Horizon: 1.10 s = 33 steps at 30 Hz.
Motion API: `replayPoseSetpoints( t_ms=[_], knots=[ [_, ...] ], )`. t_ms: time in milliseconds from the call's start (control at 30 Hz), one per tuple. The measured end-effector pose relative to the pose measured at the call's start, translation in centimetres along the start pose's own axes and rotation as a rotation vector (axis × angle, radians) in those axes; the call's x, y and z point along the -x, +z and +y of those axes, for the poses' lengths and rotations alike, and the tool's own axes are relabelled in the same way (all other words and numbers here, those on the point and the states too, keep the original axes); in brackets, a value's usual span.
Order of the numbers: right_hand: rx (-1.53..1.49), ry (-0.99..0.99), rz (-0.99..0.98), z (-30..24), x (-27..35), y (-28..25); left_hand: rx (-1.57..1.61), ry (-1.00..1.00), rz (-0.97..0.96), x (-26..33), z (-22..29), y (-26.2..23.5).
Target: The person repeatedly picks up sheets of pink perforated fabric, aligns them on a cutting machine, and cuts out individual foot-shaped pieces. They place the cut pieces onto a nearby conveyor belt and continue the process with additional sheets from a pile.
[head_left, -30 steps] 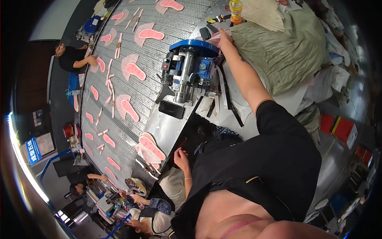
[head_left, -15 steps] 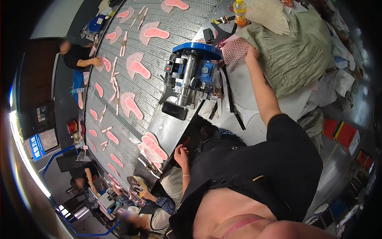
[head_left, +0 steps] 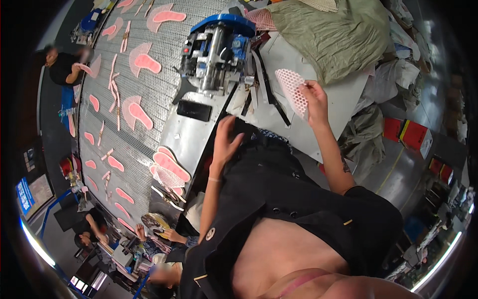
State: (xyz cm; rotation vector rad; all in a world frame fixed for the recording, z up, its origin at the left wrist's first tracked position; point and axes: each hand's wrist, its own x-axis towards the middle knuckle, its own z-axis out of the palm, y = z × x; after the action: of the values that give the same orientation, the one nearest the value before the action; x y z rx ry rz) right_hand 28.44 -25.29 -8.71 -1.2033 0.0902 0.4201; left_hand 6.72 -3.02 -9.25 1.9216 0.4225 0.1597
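My right hand point(head_left: 315, 103) pinches a pale pink mesh piece point(head_left: 290, 91), fan-shaped and full of round holes, above a grey-white tabletop point(head_left: 284, 59). My left hand point(head_left: 226, 143) hovers at the table edge with its fingers apart and nothing in it. Nearest to it lies a dark phone point(head_left: 194, 110) on a metal ledge. A small pile of pink insoles point(head_left: 171, 166) rests farther down that ledge, partly covered by white mesh. Beyond the machine lies more pink mesh point(head_left: 261, 20), partly hidden.
A machine point(head_left: 213, 59) with a blue disc stands between the ledge and tabletop. Left of it, a ridged conveyor point(head_left: 164, 47) carries insoles, mesh fans and straps. A green sack point(head_left: 326, 37) covers the far right. Black strips point(head_left: 271, 92) lie beside the machine. Co-workers sit across and lower left.
My right hand has drawn back from beside the sack with the mesh piece. My left hand has risen and its fingers have spread. The whole view has shifted.
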Motion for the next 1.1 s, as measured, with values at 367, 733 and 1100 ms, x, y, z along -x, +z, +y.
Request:
replayPoseSetpoints(
  t_ms=[367, 733, 1100],
  knots=[
    [-0.138, 0.251, -0.031, 1.6, 7.6, 8.0, -0.269, 0.571, -0.051, -1.4, 4.2, -0.9],
    [-0.538, 0.584, -0.16, 4.4, 8.6, 6.6, -0.534, 0.773, -0.037, 0.4, 2.2, -1.1],
    [0.65, -0.207, -0.329, 2.8, 8.3, 6.5, -0.024, 0.558, -0.045, -1.4, 1.8, -3.0]
  ],
)
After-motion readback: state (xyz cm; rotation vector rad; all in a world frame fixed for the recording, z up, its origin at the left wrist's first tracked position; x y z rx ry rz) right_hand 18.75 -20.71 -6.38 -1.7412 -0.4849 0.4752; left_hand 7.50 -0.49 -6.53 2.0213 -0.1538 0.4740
